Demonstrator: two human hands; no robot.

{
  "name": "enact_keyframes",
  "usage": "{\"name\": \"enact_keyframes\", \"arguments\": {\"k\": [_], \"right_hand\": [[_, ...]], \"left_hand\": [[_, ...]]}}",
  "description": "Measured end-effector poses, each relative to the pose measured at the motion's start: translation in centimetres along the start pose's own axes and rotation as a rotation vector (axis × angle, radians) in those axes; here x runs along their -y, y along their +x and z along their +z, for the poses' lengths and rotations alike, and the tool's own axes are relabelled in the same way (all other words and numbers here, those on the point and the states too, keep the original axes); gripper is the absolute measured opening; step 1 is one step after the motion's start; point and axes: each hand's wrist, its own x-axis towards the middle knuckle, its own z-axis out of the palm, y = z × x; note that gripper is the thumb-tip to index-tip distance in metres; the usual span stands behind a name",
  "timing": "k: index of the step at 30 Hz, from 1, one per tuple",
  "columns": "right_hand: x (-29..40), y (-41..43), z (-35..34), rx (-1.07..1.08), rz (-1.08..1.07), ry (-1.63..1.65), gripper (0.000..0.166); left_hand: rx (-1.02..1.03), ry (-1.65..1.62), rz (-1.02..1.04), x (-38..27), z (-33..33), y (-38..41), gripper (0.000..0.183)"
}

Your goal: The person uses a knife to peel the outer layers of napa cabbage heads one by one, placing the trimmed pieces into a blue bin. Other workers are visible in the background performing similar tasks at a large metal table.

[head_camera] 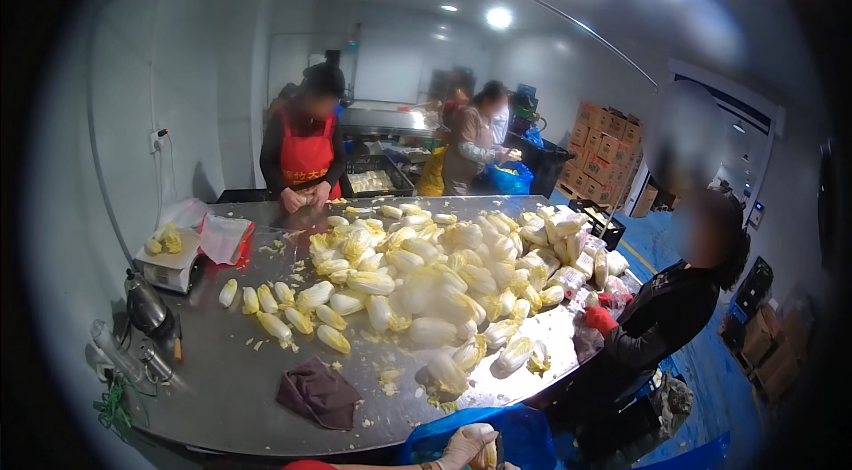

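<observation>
At the bottom edge, my left hand [468,447] in a pale glove is closed around a Chinese cabbage [491,455], above a bin lined with a blue plastic bag [526,427]. My right hand [511,466] shows only as fingertips at the picture's rim, beside a dark narrow object [500,450] upright against the cabbage; its hold cannot be made out. Past the bag, a large heap of trimmed Chinese cabbages [406,260] covers the middle of the steel table [219,370]. A crumpled brown cloth [318,393] lies on the table to the left, among leaf scraps.
Left on the table are a scale [170,260], a steel bottle [145,303], a clear bottle [114,349] and a knife [178,340]. A red-gloved co-worker [665,317] stands at right by bagged cabbages [572,277]; a red-aproned person [307,144] works across the table.
</observation>
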Motion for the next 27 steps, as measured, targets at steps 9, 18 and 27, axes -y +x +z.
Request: {"name": "enact_keyframes", "arguments": {"k": [9,18,27], "right_hand": [[-7.6,-2.5,-0.5,0.059,0.160,-0.107,0.023],[2.0,2.5,-1.4,0.208,0.504,0.655,0.042],[2.8,2.9,-3.9,0.355,0.592,0.619,0.033]], "left_hand": [[-0.118,-0.533,-0.188,-1.8,-3.7,1.5,0.029],[0.045,-0.421,-0.423,-1.1,-1.7,-1.2,0.037],[0.505,-0.597,-0.237,-6.3,-4.5,-1.2,0.049]]}}
